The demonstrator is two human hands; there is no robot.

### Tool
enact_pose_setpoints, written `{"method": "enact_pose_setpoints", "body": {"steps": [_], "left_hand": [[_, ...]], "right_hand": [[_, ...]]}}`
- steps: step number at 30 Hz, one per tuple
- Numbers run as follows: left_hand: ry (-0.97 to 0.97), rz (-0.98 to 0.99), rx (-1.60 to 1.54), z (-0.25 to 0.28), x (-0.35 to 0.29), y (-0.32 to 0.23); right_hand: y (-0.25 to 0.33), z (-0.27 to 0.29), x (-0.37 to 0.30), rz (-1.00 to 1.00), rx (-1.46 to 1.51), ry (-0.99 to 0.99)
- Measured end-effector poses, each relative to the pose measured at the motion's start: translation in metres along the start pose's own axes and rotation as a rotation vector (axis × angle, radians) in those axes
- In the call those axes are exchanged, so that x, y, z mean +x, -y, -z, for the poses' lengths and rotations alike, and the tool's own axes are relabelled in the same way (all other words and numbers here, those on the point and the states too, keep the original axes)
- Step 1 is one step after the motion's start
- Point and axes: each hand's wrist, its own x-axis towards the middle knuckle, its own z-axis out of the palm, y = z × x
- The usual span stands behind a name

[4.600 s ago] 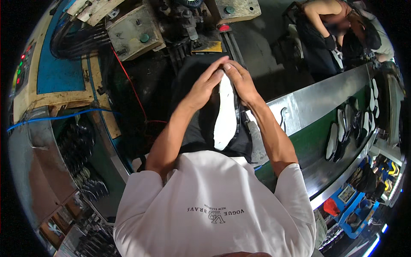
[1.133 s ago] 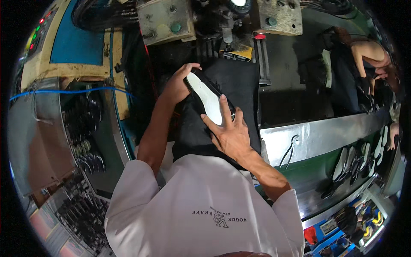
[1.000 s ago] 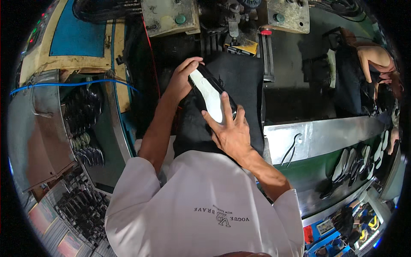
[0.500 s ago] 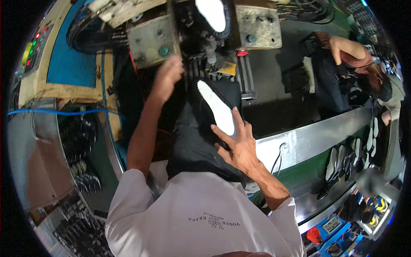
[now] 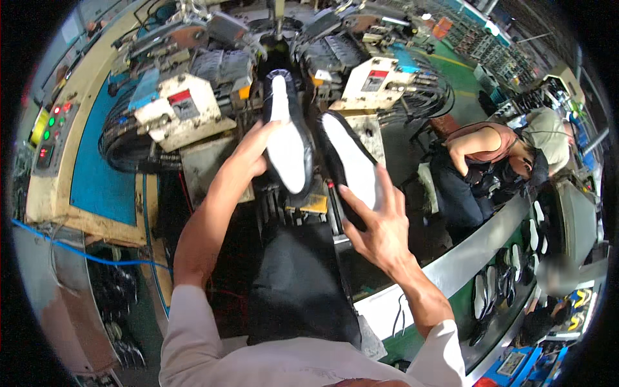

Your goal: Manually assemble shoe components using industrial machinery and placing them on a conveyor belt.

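Two black shoes (image 5: 287, 138), white soles up, toes toward machine (image 5: 187, 109).

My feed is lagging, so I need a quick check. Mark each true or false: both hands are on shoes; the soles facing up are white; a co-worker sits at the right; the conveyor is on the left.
1. Each hand is on a shoe. True: the left hand is on the left shoe, the right hand holds the right shoe.
2. The upturned soles are white. True.
3. A co-worker sits at the right. True.
4. The conveyor is on the left. False: it runs along the right, carrying more shoes.
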Motion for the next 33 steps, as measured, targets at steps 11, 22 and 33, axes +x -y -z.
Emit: {"method": "enact_pose_setpoints", "body": {"steps": [11, 22, 33], "left_hand": [[-0.027, -0.036, -0.332, 0.070, -0.221, 0.105], [-0.457, 0.190, -0.155, 0.069, -0.358, 0.166], [-0.325, 0.181, -0.180, 0.075, -0.344, 0.203]], "right_hand": [[0.012, -0.105, 0.135, -0.001, 0.159, -0.098], [0.034, -0.127, 0.112, 0.038, 0.011, -0.107], [0.058, -0.162, 0.103, 0.189, -0.001, -0.252]]}}
